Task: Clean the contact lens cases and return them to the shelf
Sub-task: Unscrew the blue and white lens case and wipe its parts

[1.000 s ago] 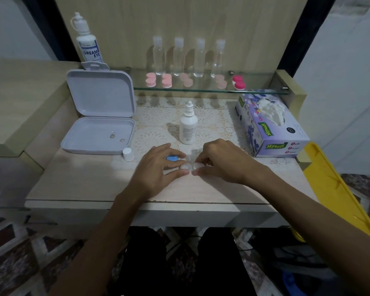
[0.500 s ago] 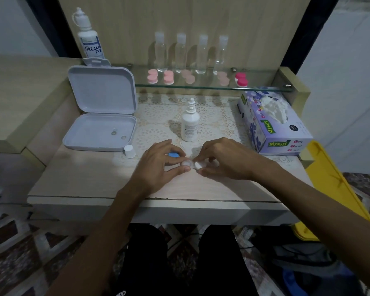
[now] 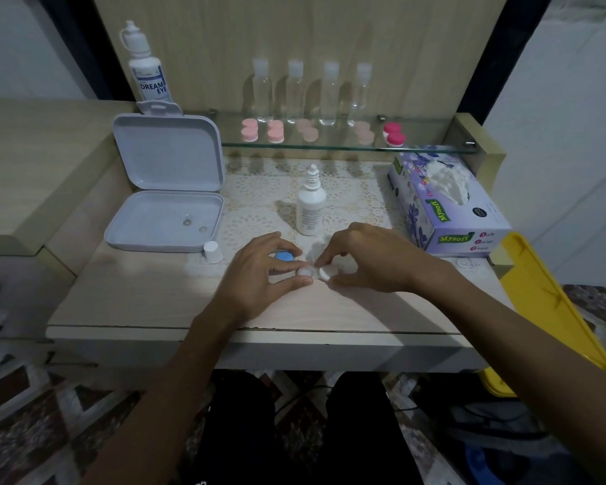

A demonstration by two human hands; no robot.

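Observation:
A white contact lens case (image 3: pixel 312 272) lies on the table between my two hands. My left hand (image 3: pixel 259 274) pinches its left cup between thumb and forefinger. Fingertips of my right hand (image 3: pixel 368 262) pinch the right cup, with a bit of white tissue under the palm. A blue cap (image 3: pixel 283 256) lies just beyond my left fingers. Several pink lens cases (image 3: pixel 250 130) and a magenta one (image 3: pixel 394 134) stand on the glass shelf (image 3: pixel 329 147). A small solution bottle (image 3: pixel 311 206) stands uncapped behind my hands.
An open white box (image 3: pixel 165 204) lies at the left, a small white cap (image 3: pixel 212 252) beside it. A tissue box (image 3: pixel 445 204) sits at the right, a yellow bin (image 3: pixel 553 309) past the table edge. A large solution bottle (image 3: pixel 147 70) and clear bottles (image 3: pixel 296 91) stand behind the shelf.
My hands have stayed on the white case, with only small finger shifts. The view has tilted slightly.

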